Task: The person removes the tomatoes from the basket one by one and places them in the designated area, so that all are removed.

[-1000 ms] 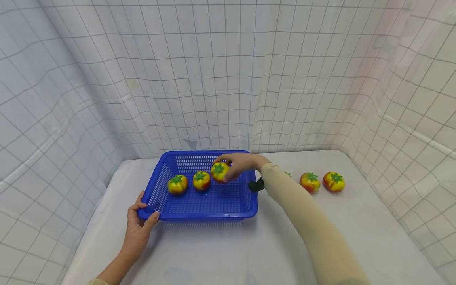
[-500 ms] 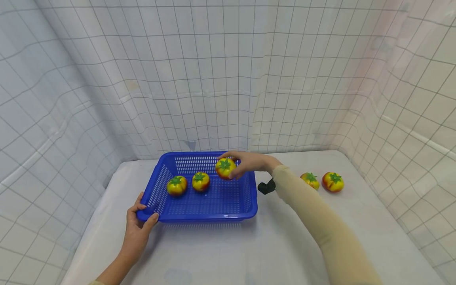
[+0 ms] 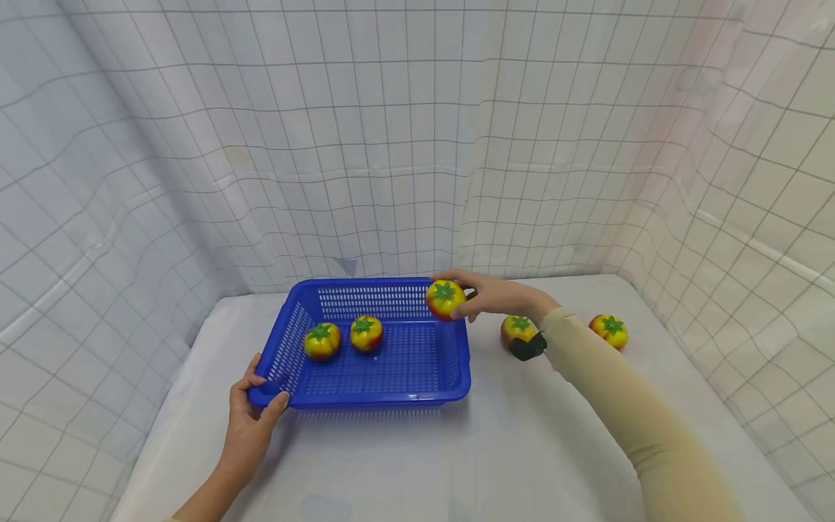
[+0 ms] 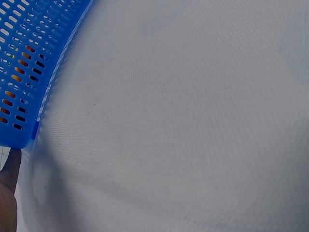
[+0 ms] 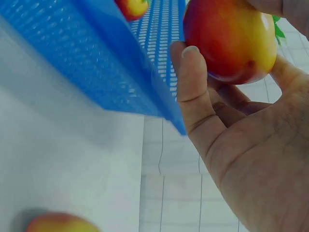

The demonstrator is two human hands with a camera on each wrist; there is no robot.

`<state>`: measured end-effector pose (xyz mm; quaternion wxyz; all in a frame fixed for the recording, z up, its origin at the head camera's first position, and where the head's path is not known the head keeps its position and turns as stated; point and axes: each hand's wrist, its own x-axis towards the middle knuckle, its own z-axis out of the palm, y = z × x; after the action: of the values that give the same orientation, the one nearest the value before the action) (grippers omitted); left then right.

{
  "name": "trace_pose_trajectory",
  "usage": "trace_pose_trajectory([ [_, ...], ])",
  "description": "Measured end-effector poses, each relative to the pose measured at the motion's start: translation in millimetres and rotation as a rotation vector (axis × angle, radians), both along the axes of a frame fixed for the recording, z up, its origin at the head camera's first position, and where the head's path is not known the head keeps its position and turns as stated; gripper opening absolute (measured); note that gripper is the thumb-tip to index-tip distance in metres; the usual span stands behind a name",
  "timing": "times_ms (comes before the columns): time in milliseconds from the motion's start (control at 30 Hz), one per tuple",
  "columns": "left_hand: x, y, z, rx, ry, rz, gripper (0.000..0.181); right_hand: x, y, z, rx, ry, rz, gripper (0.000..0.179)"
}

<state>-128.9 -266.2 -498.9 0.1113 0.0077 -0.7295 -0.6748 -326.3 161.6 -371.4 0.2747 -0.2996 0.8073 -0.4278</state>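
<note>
My left hand (image 3: 249,428) grips the near left corner of a blue plastic basket (image 3: 365,397), thumb on the rim. Raised over the basket's far right corner, a yellow-and-red tomato (image 3: 445,299) with a green leafy top sits in my right hand (image 3: 499,296). The right wrist view shows fingers and thumb curled round that tomato (image 5: 227,41), beside the basket's side wall (image 5: 120,63). Two similar tomatoes, one left (image 3: 322,341) and one nearer the middle (image 3: 366,333), lie in the basket.
Right of the basket, a tomato (image 3: 517,330) lies on the white-covered table (image 3: 417,464), partly behind a dark strap piece (image 3: 527,346) at my right wrist. Another tomato (image 3: 609,330) lies farther right, partly covered by my sleeve. Gridded white curtains (image 3: 385,145) enclose the back and sides.
My right hand has lifted the tomato from low in the basket and carried it up and right to the far right rim. My left hand keeps its hold on the basket corner.
</note>
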Motion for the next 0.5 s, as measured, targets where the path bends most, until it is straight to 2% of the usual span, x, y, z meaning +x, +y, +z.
trace_pose_trajectory([
  [200,0.0,0.6,1.1,0.008,-0.009,-0.001,0.041,5.8,28.6,0.0,-0.007,0.019,-0.059,0.077],
  [400,-0.5,0.6,1.1,0.015,-0.005,0.001,0.042,12.5,55.9,-3.7,0.052,0.018,-0.159,0.075],
  [500,-0.5,0.6,1.2,0.007,-0.008,0.004,0.042,16.5,67.0,-5.1,0.072,0.028,-0.182,0.075],
])
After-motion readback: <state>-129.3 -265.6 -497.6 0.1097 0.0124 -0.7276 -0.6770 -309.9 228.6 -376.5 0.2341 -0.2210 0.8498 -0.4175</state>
